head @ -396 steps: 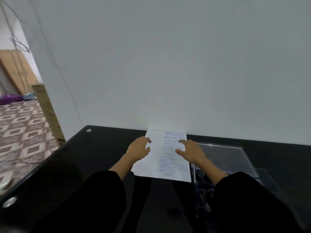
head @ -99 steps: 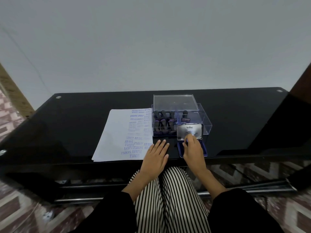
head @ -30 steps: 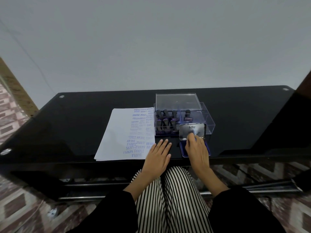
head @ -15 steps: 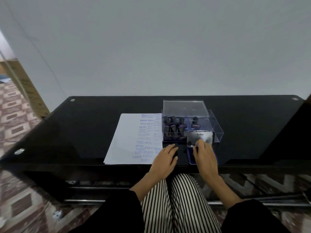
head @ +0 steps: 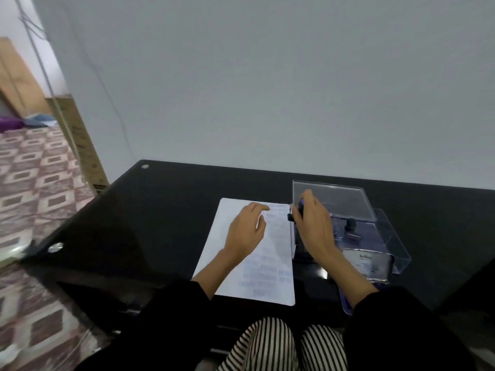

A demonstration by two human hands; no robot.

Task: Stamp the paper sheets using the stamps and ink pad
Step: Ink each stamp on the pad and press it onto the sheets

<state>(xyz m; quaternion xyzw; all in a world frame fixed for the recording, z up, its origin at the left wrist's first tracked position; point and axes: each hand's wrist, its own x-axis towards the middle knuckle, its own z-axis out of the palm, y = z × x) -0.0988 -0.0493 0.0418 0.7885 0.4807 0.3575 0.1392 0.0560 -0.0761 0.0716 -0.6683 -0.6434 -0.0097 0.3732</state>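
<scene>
A white paper stack [head: 230, 218] with blue stamp marks along its right side lies on the black glass table [head: 166, 210]. My left hand [head: 247, 228] rests flat on the upper part of the sheet. My right hand [head: 312, 223] grips a dark stamp [head: 296, 214] with a blue top, at the sheet's upper right edge. Right of the paper stands a clear plastic stamp box [head: 375, 236] with its lid up and one stamp [head: 350, 226] visible inside. The ink pad [head: 368, 266], lid raised, sits at the box's near side.
A pale wall runs right behind the table. The table's left corner carries metal studs [head: 55, 247]. Patterned floor tiles [head: 32, 178] and a leaning cardboard box [head: 77, 137] lie to the left. My striped trousers [head: 281, 344] show below the near edge.
My right hand left the ink pad and moved up to the sheet's top right edge, holding a stamp. My left hand slid from the table edge onto the paper. The view swung left.
</scene>
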